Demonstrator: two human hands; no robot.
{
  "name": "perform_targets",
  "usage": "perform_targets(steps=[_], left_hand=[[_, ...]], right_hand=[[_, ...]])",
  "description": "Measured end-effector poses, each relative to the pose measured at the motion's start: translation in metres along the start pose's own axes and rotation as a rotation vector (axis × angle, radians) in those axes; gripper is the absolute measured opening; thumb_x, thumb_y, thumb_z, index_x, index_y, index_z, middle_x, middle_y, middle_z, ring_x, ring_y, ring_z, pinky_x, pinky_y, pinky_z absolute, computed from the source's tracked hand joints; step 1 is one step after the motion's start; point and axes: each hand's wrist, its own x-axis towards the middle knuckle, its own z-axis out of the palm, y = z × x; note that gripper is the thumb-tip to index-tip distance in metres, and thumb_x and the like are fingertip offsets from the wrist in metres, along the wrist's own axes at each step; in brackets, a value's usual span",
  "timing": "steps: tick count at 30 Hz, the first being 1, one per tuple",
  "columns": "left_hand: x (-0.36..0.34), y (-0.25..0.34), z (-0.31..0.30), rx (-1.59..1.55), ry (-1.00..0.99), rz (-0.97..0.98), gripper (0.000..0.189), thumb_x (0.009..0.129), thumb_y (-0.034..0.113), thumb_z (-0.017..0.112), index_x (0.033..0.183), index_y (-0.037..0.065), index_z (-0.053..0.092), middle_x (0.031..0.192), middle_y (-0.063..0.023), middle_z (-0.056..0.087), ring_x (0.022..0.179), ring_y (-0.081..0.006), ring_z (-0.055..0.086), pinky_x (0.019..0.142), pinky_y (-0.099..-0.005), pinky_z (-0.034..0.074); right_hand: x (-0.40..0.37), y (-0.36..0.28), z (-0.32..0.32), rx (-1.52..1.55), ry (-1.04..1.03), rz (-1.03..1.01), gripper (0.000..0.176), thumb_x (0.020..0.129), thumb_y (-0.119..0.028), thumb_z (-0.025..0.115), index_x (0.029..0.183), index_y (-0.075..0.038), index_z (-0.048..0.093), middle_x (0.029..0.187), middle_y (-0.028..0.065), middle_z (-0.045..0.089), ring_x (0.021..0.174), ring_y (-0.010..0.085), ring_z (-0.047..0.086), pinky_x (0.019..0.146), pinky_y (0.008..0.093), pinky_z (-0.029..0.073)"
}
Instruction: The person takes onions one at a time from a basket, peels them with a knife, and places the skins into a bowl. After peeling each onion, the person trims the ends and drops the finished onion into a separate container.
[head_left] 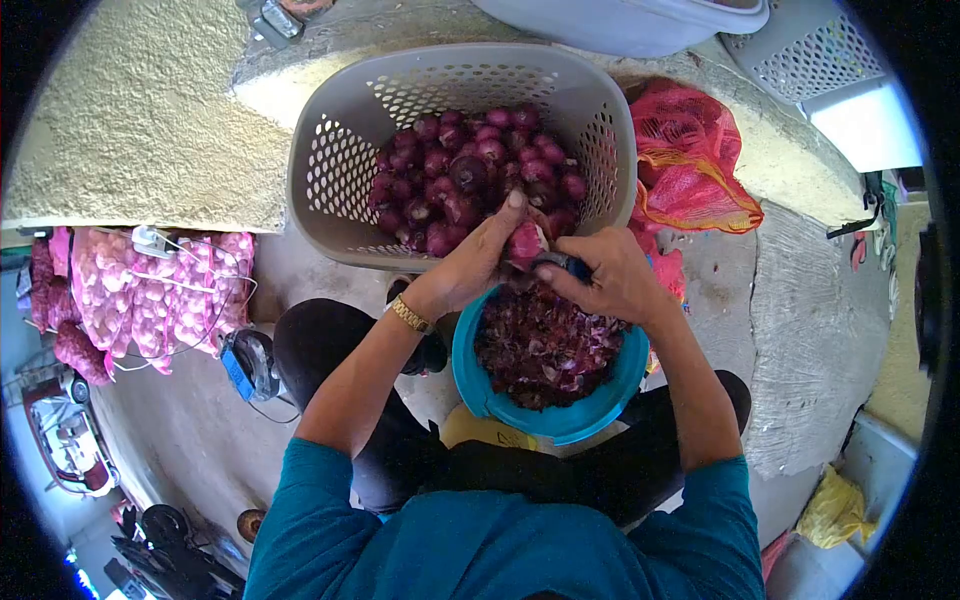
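A red onion point(525, 243) is in my left hand point(472, 262), with the thumb along its top. My right hand point(618, 272) is closed around the dark handle of what looks like a small knife point(566, 265); its blade is hidden against the onion. Both hands meet above the near rim of a grey perforated plastic basket point(305, 190). Inside it lies a heap of red onions point(465, 172). Just below my hands, between my knees, a turquoise basin point(464, 368) holds loose purple onion skins point(550, 350).
Red mesh sacks point(690, 150) lie right of the basket. A grey tub point(620, 25) and another basket point(820, 55) stand behind. Net bags of pale bulbs point(165, 290) sit at left, near a blue device point(237, 365) and cords. A yellow sack point(835, 508) is at lower right.
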Motion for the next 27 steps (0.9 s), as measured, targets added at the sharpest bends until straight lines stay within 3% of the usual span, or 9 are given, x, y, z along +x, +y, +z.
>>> perform_targets(steps=[11, 15, 17, 20, 23, 27], left_hand=[[0.002, 0.001, 0.009, 0.041, -0.031, 0.003, 0.062, 0.099, 0.062, 0.031, 0.122, 0.009, 0.052, 0.108, -0.0026, 0.058, 0.102, -0.0121, 0.056, 0.088, -0.0305, 0.051], [0.009, -0.005, 0.015, 0.099, -0.029, 0.026, 0.062, 0.099, 0.062, 0.031, 0.122, 0.009, 0.052, 0.109, -0.0024, 0.057, 0.100, -0.0112, 0.055, 0.088, -0.0287, 0.048], [0.015, -0.011, 0.011, 0.228, -0.098, 0.157, 0.068, 0.098, 0.065, 0.033, 0.120, 0.005, 0.057, 0.108, -0.0042, 0.057, 0.101, -0.0115, 0.054, 0.087, -0.0299, 0.051], [0.014, -0.012, 0.012, 0.191, -0.063, 0.168, 0.063, 0.099, 0.063, 0.032, 0.121, 0.008, 0.052, 0.105, -0.0013, 0.056, 0.094, -0.0098, 0.054, 0.083, -0.0258, 0.047], [0.009, -0.001, 0.011, 0.089, -0.054, 0.036, 0.064, 0.098, 0.064, 0.031, 0.122, 0.008, 0.052, 0.104, -0.0015, 0.057, 0.094, -0.0099, 0.055, 0.084, -0.0272, 0.048], [0.013, 0.000, -0.001, 0.042, -0.042, 0.047, 0.066, 0.098, 0.066, 0.030, 0.124, 0.008, 0.052, 0.107, -0.0026, 0.058, 0.095, -0.0112, 0.057, 0.085, -0.0291, 0.049]], right_hand=[[-0.009, 0.004, -0.002, -0.131, 0.083, 0.078, 0.041, 0.078, -0.044, 0.075, 0.085, -0.007, 0.057, 0.068, 0.0142, 0.060, 0.068, 0.0394, 0.062, 0.058, 0.0471, 0.045], [-0.028, 0.005, -0.002, -0.113, 0.121, 0.170, 0.041, 0.078, -0.043, 0.075, 0.086, -0.007, 0.057, 0.068, 0.0152, 0.060, 0.068, 0.0398, 0.062, 0.058, 0.0465, 0.045], [-0.037, 0.008, 0.001, -0.076, 0.161, 0.164, 0.041, 0.079, -0.043, 0.075, 0.087, -0.007, 0.058, 0.068, 0.0153, 0.060, 0.068, 0.0397, 0.062, 0.058, 0.0464, 0.045], [-0.032, 0.003, -0.003, -0.061, 0.163, 0.182, 0.041, 0.079, -0.043, 0.074, 0.087, -0.007, 0.058, 0.069, 0.0153, 0.061, 0.069, 0.0395, 0.062, 0.059, 0.0461, 0.046], [-0.015, -0.002, -0.003, -0.096, 0.126, 0.182, 0.041, 0.079, -0.044, 0.075, 0.087, -0.007, 0.058, 0.069, 0.0145, 0.062, 0.068, 0.0390, 0.063, 0.059, 0.0463, 0.046], [0.002, -0.002, -0.006, -0.120, 0.120, 0.147, 0.041, 0.079, -0.045, 0.075, 0.087, -0.008, 0.058, 0.069, 0.0134, 0.062, 0.068, 0.0389, 0.063, 0.058, 0.0475, 0.045]])
